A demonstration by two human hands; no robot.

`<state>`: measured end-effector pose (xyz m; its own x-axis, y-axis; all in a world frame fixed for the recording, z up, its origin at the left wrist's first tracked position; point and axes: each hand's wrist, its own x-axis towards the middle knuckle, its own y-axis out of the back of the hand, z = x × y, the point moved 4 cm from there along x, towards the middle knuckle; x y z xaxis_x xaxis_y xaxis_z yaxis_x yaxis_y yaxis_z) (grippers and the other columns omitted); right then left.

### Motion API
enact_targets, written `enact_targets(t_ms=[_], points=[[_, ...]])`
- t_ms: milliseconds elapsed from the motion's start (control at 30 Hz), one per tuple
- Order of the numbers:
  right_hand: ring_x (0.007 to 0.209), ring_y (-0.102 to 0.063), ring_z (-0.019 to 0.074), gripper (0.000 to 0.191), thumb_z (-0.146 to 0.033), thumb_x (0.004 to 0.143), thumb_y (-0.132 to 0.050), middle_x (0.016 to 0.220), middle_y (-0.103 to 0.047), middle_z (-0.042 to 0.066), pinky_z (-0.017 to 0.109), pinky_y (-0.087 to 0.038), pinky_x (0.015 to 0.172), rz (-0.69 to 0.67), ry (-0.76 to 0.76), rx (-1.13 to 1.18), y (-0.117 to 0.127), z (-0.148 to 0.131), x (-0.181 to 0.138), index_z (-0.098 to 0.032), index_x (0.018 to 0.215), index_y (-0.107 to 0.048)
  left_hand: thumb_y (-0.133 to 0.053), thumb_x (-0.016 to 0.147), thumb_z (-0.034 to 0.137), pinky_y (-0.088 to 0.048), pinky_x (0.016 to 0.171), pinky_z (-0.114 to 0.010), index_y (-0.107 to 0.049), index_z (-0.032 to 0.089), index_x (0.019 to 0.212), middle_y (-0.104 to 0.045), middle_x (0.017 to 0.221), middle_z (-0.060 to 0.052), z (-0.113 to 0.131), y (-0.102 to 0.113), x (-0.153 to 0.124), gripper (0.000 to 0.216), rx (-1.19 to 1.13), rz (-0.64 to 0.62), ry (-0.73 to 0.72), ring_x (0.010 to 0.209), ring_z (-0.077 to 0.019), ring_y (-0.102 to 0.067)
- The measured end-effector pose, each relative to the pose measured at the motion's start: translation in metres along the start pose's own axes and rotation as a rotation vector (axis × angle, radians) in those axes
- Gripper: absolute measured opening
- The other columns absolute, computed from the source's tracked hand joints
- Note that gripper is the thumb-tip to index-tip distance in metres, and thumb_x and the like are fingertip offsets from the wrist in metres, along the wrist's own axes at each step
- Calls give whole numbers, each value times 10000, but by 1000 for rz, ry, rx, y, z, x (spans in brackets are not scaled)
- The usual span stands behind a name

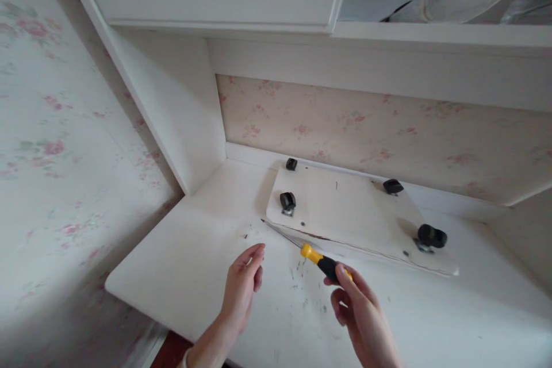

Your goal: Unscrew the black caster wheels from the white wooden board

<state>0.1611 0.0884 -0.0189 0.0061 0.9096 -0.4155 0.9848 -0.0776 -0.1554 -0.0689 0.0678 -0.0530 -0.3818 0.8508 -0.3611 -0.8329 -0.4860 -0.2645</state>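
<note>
My right hand (360,313) grips the black and yellow handle of a screwdriver (317,259), whose thin shaft points up-left toward a few small screws (246,236) on the desk. My left hand (242,290) hovers just left of it, fingers loosely stretched and together, holding nothing. Beyond the screwdriver lies a white board (353,213) turned upside down, with black caster wheels (287,202) at its corners; one wheel (431,237) is at the near right corner.
The white desk (181,264) sits in a corner with floral wallpaper (388,132) behind and to the left. A white cabinet and shelf (431,34) hang overhead, with papers on the shelf. Dark specks litter the desk near my hands.
</note>
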Motion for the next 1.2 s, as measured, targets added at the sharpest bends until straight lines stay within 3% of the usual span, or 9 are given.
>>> enact_targets(t_ms=[133, 267, 700, 1200], points=[[505, -405, 61, 426, -583, 775, -695, 811, -626, 9, 191, -246, 402, -6, -109, 91, 2, 15, -5, -207, 974, -661, -744, 729, 516, -244, 463, -196, -666, 160, 1139, -469, 688, 42, 13, 0, 14, 549, -41, 39, -66, 531, -49, -337], [481, -393, 49, 408, -585, 762, -708, 791, -618, -1, 188, -242, 398, -1, -142, 130, 4, 20, -6, -196, 875, -654, -738, 737, 532, -239, 462, -196, -659, 153, 1182, -398, 597, 67, 16, -3, 21, 590, -21, 34, -92, 525, -59, -310], [428, -393, 32, 410, -583, 761, -711, 758, -612, -7, 186, -208, 371, -24, -158, 155, 4, 30, 2, -185, 826, -639, -692, 788, 537, -223, 484, -189, -657, 146, 1147, -320, 574, 85, 21, -8, 22, 532, 4, -15, -115, 538, -63, -275], [377, -378, 27, 431, -596, 757, -706, 718, -611, -10, 192, -193, 344, -54, -158, 158, 5, 39, 5, -171, 778, -637, -685, 798, 523, -241, 488, -198, -665, 160, 1074, -371, 585, 71, 21, -6, 24, 457, 62, -26, -177, 546, -73, -310]])
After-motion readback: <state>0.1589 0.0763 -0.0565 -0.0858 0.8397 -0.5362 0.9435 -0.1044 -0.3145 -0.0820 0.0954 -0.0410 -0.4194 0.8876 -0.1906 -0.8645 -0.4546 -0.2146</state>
